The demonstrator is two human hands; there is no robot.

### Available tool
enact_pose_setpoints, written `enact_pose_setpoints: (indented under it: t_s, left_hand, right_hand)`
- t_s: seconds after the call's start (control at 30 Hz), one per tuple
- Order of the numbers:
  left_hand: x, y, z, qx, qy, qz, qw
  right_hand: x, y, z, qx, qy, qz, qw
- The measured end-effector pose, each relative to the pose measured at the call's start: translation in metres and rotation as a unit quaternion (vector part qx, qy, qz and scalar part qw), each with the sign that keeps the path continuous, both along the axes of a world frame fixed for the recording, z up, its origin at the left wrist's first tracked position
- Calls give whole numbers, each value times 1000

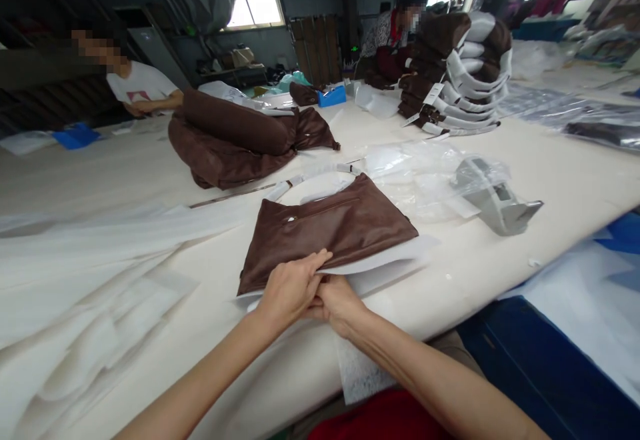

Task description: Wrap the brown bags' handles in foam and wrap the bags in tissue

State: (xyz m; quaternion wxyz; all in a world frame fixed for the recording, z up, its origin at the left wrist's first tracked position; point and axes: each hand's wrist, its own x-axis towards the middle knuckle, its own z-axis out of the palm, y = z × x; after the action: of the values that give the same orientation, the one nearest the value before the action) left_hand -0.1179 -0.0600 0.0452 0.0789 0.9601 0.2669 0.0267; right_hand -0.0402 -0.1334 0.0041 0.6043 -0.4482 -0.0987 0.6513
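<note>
A brown leather handbag (330, 223) lies flat on the table before me, its wrapped handle (280, 190) arching away at the far side. Under its near edge are white paper sheets (375, 263) that stick out to the right. My left hand (293, 285) grips the bag's near edge, fingertips on the leather and the thumb side below. Close against it, my right hand (343, 303) is curled beneath the edge of bag and paper. Its fingertips are mostly hidden, so what they pinch does not show.
Brown bags (235, 137) are piled beyond the handbag. Another stack of bags with white-wrapped handles (475, 87) stands at the back right. A grey tape dispenser (495, 200) sits right, beside clear plastic bags (410, 173). White sheets (115, 293) spread left. Two people work across the table.
</note>
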Motion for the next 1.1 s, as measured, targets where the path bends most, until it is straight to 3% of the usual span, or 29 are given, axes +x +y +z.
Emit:
enact_pose_setpoints:
  t_s: [0.1,0.23,0.3,0.33,0.37,0.43,0.5,0.57,0.67,0.73,0.83,0.9,0.97,1.03,1.1]
  left_hand:
    - [-11,-4,-28,69,-98,-51,992]
    - [-18,-10,-55,141,-190,-67,969]
    - [-18,-14,-63,173,-212,-69,959]
    - [-17,-16,-66,188,-218,-68,955]
    - [-17,-17,-69,201,-220,-66,952]
    - [-15,-19,-72,214,-219,-60,950]
    - [-14,-20,-75,215,-220,-56,950]
    - [-14,-20,-78,208,-218,-56,952]
    - [-15,-26,-79,188,-185,-56,963]
    - [-17,-32,-72,163,-148,-53,974]
    - [-16,-31,-38,64,-70,-67,993]
    - [-13,-18,-10,-35,-16,-76,996]
    - [-8,0,8,-87,-5,-31,996]
    - [-2,13,10,-60,-31,15,998]
    - [2,14,-3,-2,-50,13,999]
  right_hand:
    - [6,1,-5,-13,-7,28,1000]
    - [10,-7,-11,-27,-33,66,997]
    - [17,-25,-4,-36,-125,139,982]
    - [25,-37,3,-26,-213,189,958]
    - [34,-50,13,-6,-322,233,918]
    - [60,-71,41,99,-555,257,785]
    - [89,-78,68,221,-712,198,637]
    - [117,-68,80,294,-794,160,507]
    - [148,-43,59,321,-845,223,365]
    - [162,-33,29,327,-846,286,309]
    - [175,-32,-4,347,-833,328,280]
    - [179,-34,-11,355,-827,334,280]
    - [181,-36,-10,357,-825,333,284]
    - [180,-36,-7,355,-826,330,289]
    - [180,-37,-6,354,-826,327,291]
